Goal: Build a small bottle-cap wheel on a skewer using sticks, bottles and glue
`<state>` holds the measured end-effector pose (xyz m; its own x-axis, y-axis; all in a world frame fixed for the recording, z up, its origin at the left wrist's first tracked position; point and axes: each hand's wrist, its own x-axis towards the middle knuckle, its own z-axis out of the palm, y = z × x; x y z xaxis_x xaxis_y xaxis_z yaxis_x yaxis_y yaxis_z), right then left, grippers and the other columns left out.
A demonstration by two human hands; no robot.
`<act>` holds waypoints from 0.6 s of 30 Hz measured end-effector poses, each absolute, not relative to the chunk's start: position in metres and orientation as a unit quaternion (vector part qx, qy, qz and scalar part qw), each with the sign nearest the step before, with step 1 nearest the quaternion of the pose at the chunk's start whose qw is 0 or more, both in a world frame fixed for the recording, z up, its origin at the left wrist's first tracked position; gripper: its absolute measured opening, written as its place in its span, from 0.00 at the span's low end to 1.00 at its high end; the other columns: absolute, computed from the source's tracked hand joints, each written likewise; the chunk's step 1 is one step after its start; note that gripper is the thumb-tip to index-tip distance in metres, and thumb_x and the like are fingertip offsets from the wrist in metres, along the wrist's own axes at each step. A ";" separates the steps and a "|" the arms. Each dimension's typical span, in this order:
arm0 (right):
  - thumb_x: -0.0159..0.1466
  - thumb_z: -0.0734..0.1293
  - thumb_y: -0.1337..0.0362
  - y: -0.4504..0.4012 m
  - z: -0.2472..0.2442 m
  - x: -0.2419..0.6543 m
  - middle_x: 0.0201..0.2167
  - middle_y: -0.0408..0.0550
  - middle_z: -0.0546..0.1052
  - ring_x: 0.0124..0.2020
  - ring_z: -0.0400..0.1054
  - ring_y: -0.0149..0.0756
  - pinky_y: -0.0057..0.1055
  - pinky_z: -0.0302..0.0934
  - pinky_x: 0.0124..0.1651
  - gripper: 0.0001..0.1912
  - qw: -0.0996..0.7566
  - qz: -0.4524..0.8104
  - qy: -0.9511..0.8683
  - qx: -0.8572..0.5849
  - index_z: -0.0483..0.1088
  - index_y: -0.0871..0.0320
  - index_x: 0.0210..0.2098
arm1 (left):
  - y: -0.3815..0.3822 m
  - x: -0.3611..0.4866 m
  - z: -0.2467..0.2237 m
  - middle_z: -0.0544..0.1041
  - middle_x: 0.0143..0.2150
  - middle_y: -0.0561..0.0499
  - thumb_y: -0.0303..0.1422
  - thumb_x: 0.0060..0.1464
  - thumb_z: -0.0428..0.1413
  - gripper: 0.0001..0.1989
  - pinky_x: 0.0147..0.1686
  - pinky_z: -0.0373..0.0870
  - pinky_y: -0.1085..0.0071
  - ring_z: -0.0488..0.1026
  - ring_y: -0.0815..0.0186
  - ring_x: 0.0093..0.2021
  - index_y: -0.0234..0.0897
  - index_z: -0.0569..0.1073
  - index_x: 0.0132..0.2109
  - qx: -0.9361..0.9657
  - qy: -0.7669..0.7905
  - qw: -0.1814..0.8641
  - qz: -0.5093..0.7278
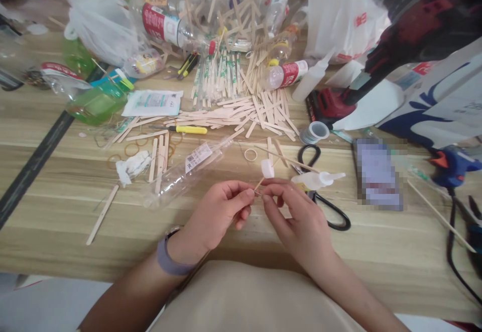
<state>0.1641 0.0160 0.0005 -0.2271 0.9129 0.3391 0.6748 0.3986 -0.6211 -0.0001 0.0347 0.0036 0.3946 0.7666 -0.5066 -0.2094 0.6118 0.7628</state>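
Observation:
My left hand is closed in a pinch on a thin wooden stick, which slants up toward a small white bottle cap. Whether the stick goes through the cap is hard to see. Close beside it, my right hand also pinches, and its fingertips almost meet the left ones around something thin and small. Scissors with black handles lie partly under a small glue bottle, to the right of my right hand. An empty clear plastic bottle rests on the table left of my hands.
Behind my hands are scattered craft sticks, a yellow screwdriver and a roll of wire. On the right lie a phone and a blue glue gun. Plastic bottles and bags crowd the back.

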 end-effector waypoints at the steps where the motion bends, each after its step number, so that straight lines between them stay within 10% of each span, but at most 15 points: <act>1: 0.67 0.61 0.70 0.017 0.000 0.164 0.40 0.51 0.78 0.35 0.74 0.35 0.31 0.65 0.32 0.05 0.343 0.174 -0.764 -0.518 0.66 0.55 0.35 | 0.034 0.000 0.003 0.65 0.18 0.59 0.39 0.54 0.58 0.12 0.16 0.54 0.79 0.58 0.77 0.18 0.34 0.72 0.31 0.318 0.458 0.769 0.313; 9: 0.66 0.61 0.72 0.021 -0.002 0.161 0.38 0.51 0.78 0.38 0.74 0.34 0.29 0.67 0.34 0.07 0.372 0.174 -0.777 -0.477 0.67 0.55 0.36 | 0.032 0.003 0.010 0.62 0.18 0.60 0.37 0.57 0.54 0.09 0.15 0.52 0.80 0.56 0.76 0.17 0.35 0.72 0.33 0.349 0.522 0.715 0.307; 18: 0.65 0.60 0.70 0.026 -0.001 0.153 0.25 0.40 0.76 0.20 0.68 0.26 0.22 0.60 0.23 0.05 0.355 0.267 -0.746 -0.496 0.65 0.55 0.35 | 0.030 -0.002 0.008 0.62 0.16 0.60 0.34 0.57 0.54 0.08 0.15 0.51 0.81 0.56 0.77 0.16 0.36 0.73 0.33 0.372 0.531 0.670 0.362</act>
